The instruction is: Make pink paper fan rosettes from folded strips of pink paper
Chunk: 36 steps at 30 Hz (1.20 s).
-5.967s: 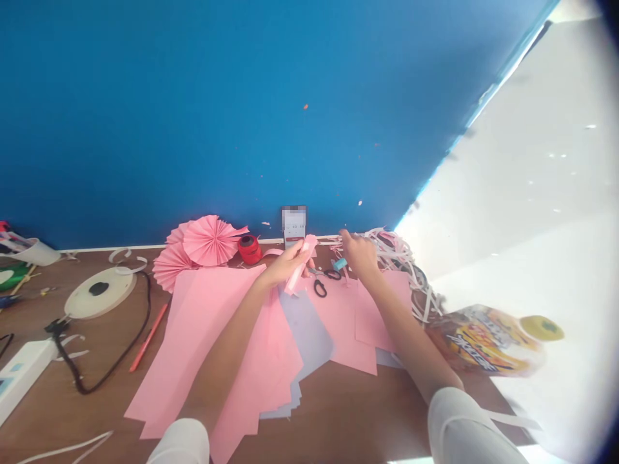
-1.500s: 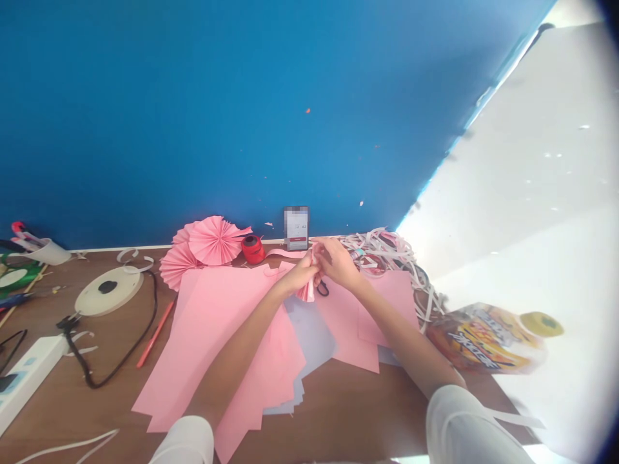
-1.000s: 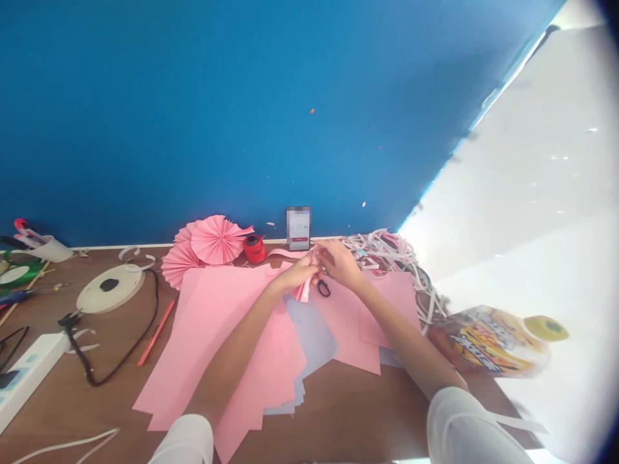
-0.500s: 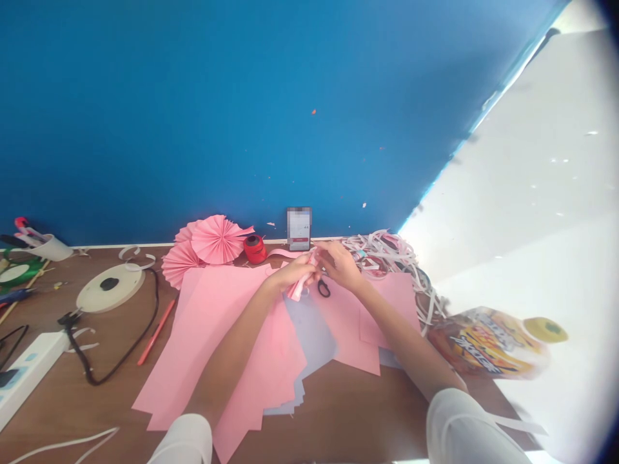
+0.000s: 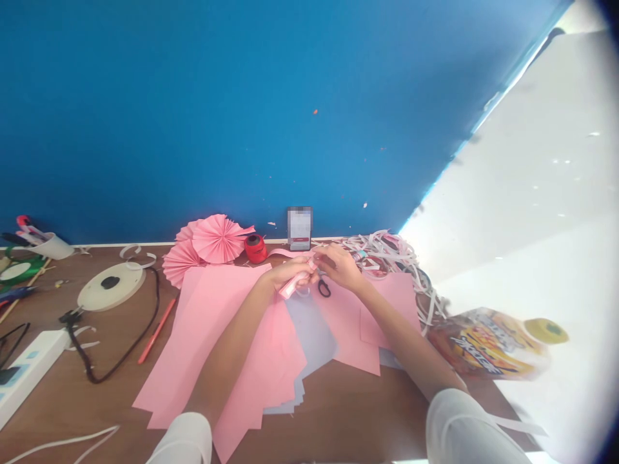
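Note:
Between my two hands is a narrow folded strip of pink paper (image 5: 290, 286) with a whitish face. My left hand (image 5: 289, 271) is closed around its middle. At the strip's far end, the fingers of my right hand (image 5: 337, 263) are bent together in a pinch; the fingertips partly hide what they grip. Below the hands lie pink paper sheets (image 5: 217, 322) and a grey-blue sheet (image 5: 312, 328). A black scissors handle (image 5: 324, 288) shows just under my right hand. Pink pleated paper fans (image 5: 220, 240) rest against the wall on the left.
A phone (image 5: 300, 229) leans on the blue wall beside a red spool (image 5: 255, 249). Curled white strips (image 5: 387, 248) are heaped at right, near a bottle (image 5: 493, 341). On the left are a red pen (image 5: 157, 330), a cream disc (image 5: 111, 287) and a white power strip (image 5: 33, 370).
The folded pink strip has turned in my left hand, so its pale face shows more. My right fingers have come down slightly and closer to the strip's far end.

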### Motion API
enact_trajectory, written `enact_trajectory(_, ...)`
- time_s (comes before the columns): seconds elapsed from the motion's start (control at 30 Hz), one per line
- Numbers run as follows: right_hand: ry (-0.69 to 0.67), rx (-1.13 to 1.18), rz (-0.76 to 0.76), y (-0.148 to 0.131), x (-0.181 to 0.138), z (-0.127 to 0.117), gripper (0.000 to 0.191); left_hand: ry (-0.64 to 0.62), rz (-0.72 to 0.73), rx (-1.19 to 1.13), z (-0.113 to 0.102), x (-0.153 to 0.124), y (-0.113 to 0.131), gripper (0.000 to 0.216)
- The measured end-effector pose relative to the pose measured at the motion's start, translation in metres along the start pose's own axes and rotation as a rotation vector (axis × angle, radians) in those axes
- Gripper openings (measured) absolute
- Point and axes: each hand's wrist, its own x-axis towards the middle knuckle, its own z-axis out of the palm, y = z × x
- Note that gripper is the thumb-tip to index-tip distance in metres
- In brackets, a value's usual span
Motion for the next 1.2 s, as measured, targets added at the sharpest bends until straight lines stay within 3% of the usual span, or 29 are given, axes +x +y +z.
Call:
enact_trajectory(0.23,-0.070,0.067,-0.084,-0.001,0.001,0.001,0.027,-0.119,-0.078,-0.022,-0.010,-0.004,0.000,0.011)
enact_trajectory(0.93,-0.308,-0.024,-0.096,-0.016,0.006,-0.003,0.041,-0.074,-0.164,0.104,-0.010,-0.004,-0.004,0.015)
enact_trajectory(1.2,-0.214,-0.042,-0.056,-0.010,0.004,0.001,0.044,-0.066,-0.097,0.042,-0.014,-0.003,-0.006,0.012)
